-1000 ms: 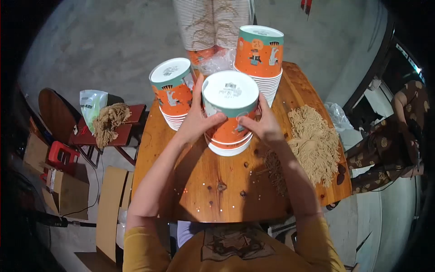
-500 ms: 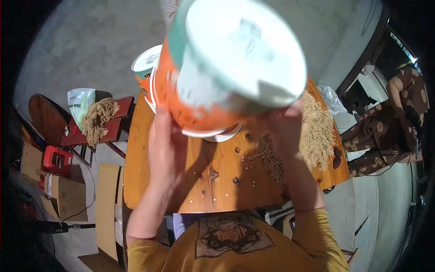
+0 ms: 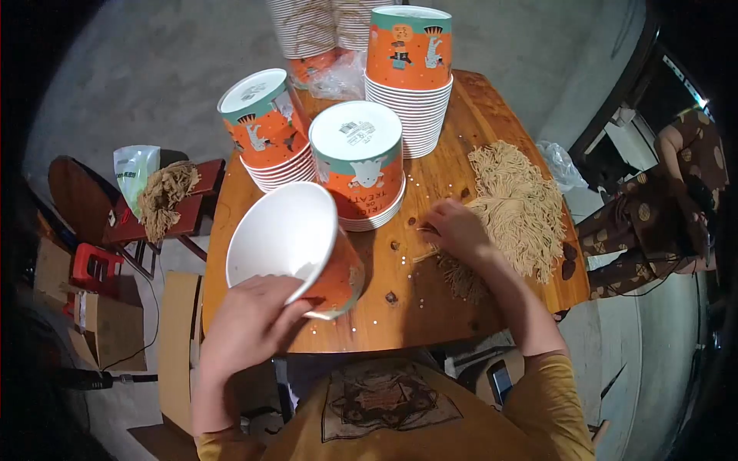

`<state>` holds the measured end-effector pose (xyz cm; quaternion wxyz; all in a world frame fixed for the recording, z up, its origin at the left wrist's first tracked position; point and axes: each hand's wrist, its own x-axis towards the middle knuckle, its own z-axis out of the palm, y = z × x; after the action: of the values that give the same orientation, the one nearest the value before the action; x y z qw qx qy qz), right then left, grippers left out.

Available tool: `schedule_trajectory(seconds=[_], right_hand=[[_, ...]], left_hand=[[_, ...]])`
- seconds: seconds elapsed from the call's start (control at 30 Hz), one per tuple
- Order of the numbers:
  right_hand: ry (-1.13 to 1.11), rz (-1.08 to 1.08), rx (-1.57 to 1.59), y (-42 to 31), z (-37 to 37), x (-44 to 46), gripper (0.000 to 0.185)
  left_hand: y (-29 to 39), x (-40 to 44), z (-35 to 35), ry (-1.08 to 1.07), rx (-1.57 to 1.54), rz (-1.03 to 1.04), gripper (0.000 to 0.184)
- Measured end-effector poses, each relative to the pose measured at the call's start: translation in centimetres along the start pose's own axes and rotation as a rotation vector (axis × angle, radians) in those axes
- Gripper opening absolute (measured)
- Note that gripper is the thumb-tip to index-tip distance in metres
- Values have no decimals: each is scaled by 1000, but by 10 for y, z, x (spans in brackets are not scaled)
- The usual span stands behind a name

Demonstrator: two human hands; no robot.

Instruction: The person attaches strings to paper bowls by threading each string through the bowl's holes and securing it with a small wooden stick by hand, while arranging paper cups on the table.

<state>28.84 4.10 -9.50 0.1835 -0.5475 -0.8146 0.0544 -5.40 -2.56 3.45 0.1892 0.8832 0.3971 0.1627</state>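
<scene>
To the far left of your left grip (image 3: 254,319), a tan fibre bundle (image 3: 167,198) lay on a red-brown stool (image 3: 188,219), apart from the counter (image 3: 430,326). The left grip was closed about the near rim of an orange paper bucket (image 3: 337,278), fingers over the lip and thumb beside it. The bucket was tilted, its white mouth turned up; whether it touched the counter could not be told. It looked light, smooth and stiff-walled, though likely to dent if squeezed; the rolled rim seemed the firmest hold. It lay just beyond your left grip and slightly to its right, well to the left of your right grip.

Beyond the left grip stood an inverted stack (image 3: 265,138); farther right, a second stack (image 3: 361,184) bore lettering, and behind that rose a taller stack (image 3: 407,58).

Your right grip (image 3: 459,230) was partly open, fingers loosely curled low over the counter; whether they pinched a strand could not be told. A darker fibre tuft (image 3: 461,280) lay just on its near side, and a broad heap of tan strands (image 3: 523,215), apparently soft and prone to tangling, spread to its right.
</scene>
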Motion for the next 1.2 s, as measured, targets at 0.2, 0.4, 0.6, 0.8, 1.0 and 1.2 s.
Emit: schedule_trajectory(seconds=[0.2, 0.4, 0.6, 0.8, 1.0, 1.2], right_hand=[[85, -40, -29, -6, 8, 3, 13], [194, -437, 527, -137, -47, -10, 14], [117, -883, 1024, -255, -50, -36, 14], [41, -653, 1102, -237, -43, -21, 14], [345, 171, 903, -143, -16, -17, 8], [289, 86, 989, -159, 8, 5, 13]], left_hand=[[-1, 19, 25, -33, 235, 93, 16], [-2, 18, 31, 54, 188, 121, 40], [1, 15, 31, 152, 132, 37, 58], [2, 62, 55, 117, -113, -140, 58], [-11, 31, 24, 30, -119, -263, 26], [-18, 9, 16, 78, -323, -372, 30]])
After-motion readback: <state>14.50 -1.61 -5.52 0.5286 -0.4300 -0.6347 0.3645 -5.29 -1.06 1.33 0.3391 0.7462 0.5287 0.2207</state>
